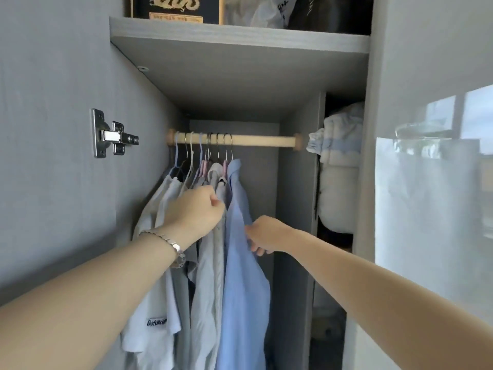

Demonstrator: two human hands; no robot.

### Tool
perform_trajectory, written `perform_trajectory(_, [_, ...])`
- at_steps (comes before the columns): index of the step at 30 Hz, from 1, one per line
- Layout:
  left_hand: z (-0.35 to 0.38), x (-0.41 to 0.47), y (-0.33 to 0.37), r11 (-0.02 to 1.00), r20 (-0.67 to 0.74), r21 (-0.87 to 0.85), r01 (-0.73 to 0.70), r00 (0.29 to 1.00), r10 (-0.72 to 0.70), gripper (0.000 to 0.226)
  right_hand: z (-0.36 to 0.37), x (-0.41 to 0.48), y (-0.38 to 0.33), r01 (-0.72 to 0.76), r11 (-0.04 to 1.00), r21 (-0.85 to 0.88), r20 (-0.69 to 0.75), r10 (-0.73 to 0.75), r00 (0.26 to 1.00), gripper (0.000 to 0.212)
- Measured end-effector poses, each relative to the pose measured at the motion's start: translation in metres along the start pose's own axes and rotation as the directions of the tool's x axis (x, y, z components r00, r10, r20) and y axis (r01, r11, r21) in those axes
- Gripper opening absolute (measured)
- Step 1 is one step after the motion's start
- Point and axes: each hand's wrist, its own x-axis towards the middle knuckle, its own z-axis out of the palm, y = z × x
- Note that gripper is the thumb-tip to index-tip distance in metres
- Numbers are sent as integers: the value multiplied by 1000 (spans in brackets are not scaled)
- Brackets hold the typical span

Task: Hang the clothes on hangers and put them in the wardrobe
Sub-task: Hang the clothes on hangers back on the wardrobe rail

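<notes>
Head view: left hand (196, 209) is gripping the grey shirt (210, 276), right hand (266, 233) is pinching the adjacent blue shirt (245, 289), both hanging on the rod's (261, 141) left half.

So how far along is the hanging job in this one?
Done: several shirts already hang on hangers from the wooden rod, the blue shirt rightmost. In hand: the right hand pinches the blue shirt's edge while the left hand appears to grip the grey shirt beside it, seemingly tidying them. Left: no unhung clothes are in view, so whether more remain cannot be told.
</notes>
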Motion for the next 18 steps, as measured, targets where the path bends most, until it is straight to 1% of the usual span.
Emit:
perform_trajectory(1, [8,-8,11,999,51,-15,-34,998,35,17,5,-17,11,-50,999,-13,10,51,999,31])
perform_trajectory(2, [17,-18,22,998,127,-25,-59,990,62,17,11,-36,23,-96,995,-25,12,96,995,30])
perform_trajectory(3, [28,-30,33,997,226,-23,-80,971,83,17,16,-58,34,-144,989,-45,17,145,989,31])
perform_trajectory(4, [40,-44,44,994,337,-12,-106,936,104,16,20,-80,46,-208,976,-69,34,210,977,29])
perform_trajectory(5, [53,-60,56,990,445,-1,-144,886,130,15,27,-103,62,-274,959,-68,42,277,960,25])
perform_trajectory(6, [64,-78,68,982,540,0,-189,826,159,15,33,-126,79,-386,923,6,55,385,921,21])
perform_trajectory(7, [76,-98,82,972,625,-17,-233,757,193,16,40,-152,97,-442,895,56,73,438,896,19])
perform_trajectory(9, [97,-144,117,948,758,-100,-301,594,268,20,51,-213,132,-535,844,14,91,532,842,20])
perform_trajectory(10, [106,-170,137,931,801,-144,-335,513,308,20,57,-247,153,-579,815,-11,88,578,811,21])
perform_trajectory(12, [121,-226,179,885,836,-234,-401,382,394,16,72,-317,192,-669,743,-12,88,667,739,19])
perform_trajectory(14, [133,-286,226,825,830,-348,-446,263,492,14,84,-394,227,-755,656,18,80,752,655,21])
perform_trajectory(16, [136,-350,272,740,798,-464,-487,133,588,15,99,-473,255,-840,540,56,94,834,543,24])
perform_trajectory(18, [134,-413,318,638,742,-560,-529,24,670,13,115,-554,276,-902,407,146,49,907,418,20])
